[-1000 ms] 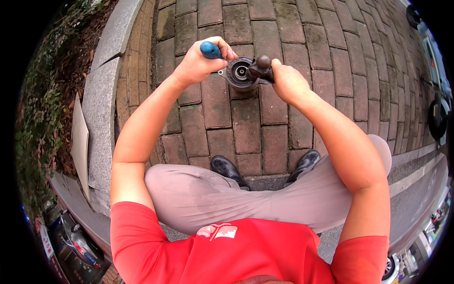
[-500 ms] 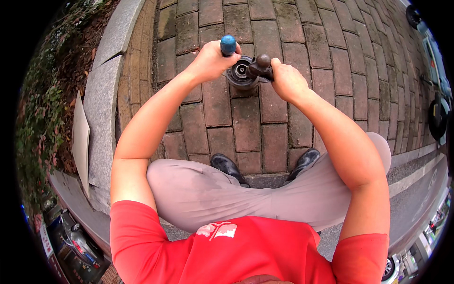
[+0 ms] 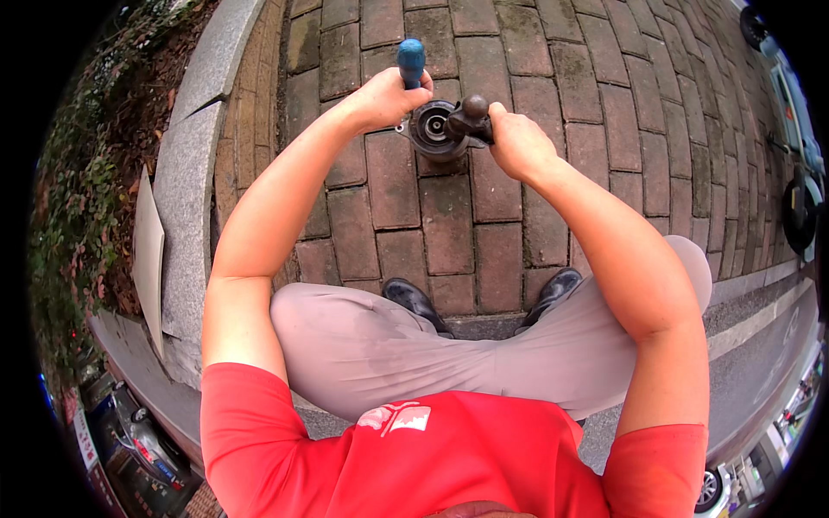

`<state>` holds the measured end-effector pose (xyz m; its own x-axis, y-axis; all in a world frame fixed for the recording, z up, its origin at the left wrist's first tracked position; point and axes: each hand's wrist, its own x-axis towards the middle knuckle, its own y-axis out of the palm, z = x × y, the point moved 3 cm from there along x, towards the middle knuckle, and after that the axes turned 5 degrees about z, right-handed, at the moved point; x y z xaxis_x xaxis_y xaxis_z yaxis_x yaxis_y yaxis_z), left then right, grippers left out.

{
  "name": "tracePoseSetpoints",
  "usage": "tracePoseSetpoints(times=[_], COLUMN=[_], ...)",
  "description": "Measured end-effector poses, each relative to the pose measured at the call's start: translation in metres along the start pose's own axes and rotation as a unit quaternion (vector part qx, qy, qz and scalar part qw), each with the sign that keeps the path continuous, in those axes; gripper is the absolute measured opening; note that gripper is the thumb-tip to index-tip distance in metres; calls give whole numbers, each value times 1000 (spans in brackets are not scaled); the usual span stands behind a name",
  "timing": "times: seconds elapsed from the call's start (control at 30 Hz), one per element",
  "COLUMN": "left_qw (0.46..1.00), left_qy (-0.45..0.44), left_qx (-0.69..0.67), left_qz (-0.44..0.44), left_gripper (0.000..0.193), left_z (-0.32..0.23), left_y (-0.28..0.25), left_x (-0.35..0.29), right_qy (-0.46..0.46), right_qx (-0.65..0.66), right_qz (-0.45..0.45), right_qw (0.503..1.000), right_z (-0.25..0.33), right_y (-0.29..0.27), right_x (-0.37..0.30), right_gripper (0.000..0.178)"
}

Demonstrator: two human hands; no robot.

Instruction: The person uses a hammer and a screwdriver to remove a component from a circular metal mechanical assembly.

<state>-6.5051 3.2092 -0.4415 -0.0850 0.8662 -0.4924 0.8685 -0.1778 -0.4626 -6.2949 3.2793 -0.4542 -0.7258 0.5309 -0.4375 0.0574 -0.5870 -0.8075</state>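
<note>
A round dark metal part (image 3: 429, 132) with concentric rings and an opening in its middle stands upright on the brick paving, between my hands. My left hand (image 3: 389, 97), at its far left edge, is closed round a tool with a blue handle (image 3: 412, 60); the handle's rounded end sticks up and away from me, and the tool's lower end is hidden. From the right, my right hand (image 3: 522, 142) grips a dark ball-peen hammer (image 3: 472, 110). Its ball end points up, and its head overlaps the right side of the round part; whether they touch I cannot tell.
Red-brown bricks (image 3: 449, 203) pave the ground. My black shoes (image 3: 414, 304) are planted close in front of me. A grey stone kerb (image 3: 186, 164) runs along the left, with a planted bed (image 3: 78, 207) beyond it. Parked bikes (image 3: 799, 164) line the far right.
The blue handle has tipped away from me, showing more of its length. My left hand has shifted slightly away and left; the hammer and right hand have shifted slightly left.
</note>
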Motion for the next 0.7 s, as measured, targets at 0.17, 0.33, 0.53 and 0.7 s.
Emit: tracePoseSetpoints(times=[0.17, 0.33, 0.53, 0.7], left_qw=[998, 999, 995, 995], left_qy=[28, 15, 66, 38], left_qx=[48, 46, 70, 91], left_qz=[24, -4, 9, 31], left_gripper=[9, 16, 15, 17], left_z=[4, 43, 37, 31], left_y=[1, 11, 15, 14], left_x=[5, 13, 6, 9], right_qy=[2, -8, -6, -18], right_qx=[5, 9, 29, 43], right_qz=[1, -3, -18, -34], right_qw=[1000, 1000, 999, 998], right_z=[-1, 0, -8, -11], right_y=[0, 0, 3, 5], right_x=[1, 2, 4, 6], right_gripper=[21, 20, 24, 24])
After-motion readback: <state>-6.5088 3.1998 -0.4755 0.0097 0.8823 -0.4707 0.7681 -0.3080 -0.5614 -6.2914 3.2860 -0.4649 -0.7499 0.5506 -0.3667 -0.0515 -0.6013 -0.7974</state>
